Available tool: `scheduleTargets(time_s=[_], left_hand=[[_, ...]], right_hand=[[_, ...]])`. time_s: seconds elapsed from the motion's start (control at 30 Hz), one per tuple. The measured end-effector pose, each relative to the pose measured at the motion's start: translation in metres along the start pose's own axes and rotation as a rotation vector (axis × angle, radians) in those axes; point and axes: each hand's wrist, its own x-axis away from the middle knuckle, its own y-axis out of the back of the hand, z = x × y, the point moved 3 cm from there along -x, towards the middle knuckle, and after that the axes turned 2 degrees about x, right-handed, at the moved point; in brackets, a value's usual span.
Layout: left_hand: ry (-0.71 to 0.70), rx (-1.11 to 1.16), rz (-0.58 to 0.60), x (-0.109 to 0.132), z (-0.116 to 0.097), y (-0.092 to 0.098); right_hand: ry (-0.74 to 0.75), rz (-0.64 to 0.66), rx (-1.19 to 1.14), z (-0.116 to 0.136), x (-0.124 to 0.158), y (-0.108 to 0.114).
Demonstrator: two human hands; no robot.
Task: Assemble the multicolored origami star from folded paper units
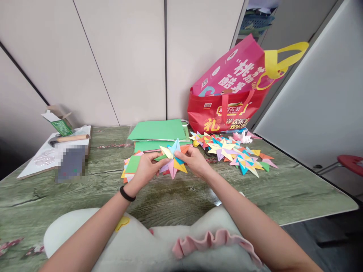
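Note:
Between my hands, above the table, is a multicoloured origami star (172, 160) with blue, cream, green, purple, pink, yellow and orange points. My left hand (148, 165) pinches it at the green and purple points. On the opposite side, my right hand (195, 160) grips it near the orange and blue points. Partly behind my left hand lies a stack of coloured paper squares (132, 165), green on top. To the right of my right hand is a pile of folded paper stars (222, 149) in mixed colours.
Green paper sheets (157, 130) lie behind my hands. A red bag (215, 111) holding a pink bag (235, 70) stands at the back right. At left, a hammer (70, 139) and a small green box (62, 126) rest on a white board (34, 162). A cushion (159, 241) is at the front.

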Motion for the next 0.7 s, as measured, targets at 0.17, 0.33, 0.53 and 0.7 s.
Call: scheduleTargets(time_s=[0.17, 0.33, 0.53, 0.7], left_hand=[[-0.015, 0.01, -0.012, -0.0015, 0.0047, 0.0007], [-0.046, -0.017, -0.057, -0.001, 0.0041, 0.0008], [-0.075, -0.018, -0.085, 0.0005, 0.0027, -0.0001], [-0.052, 0.007, -0.11, 0.002, 0.0014, -0.0013]], right_hand=[[0.016, 0.003, 0.029, -0.0007, -0.0003, -0.0003], [-0.006, -0.018, 0.007, -0.0024, -0.0003, -0.002], [-0.021, -0.097, -0.024, -0.0057, -0.0016, -0.0042], [-0.004, -0.118, -0.022, -0.0063, -0.0009, -0.0042]])
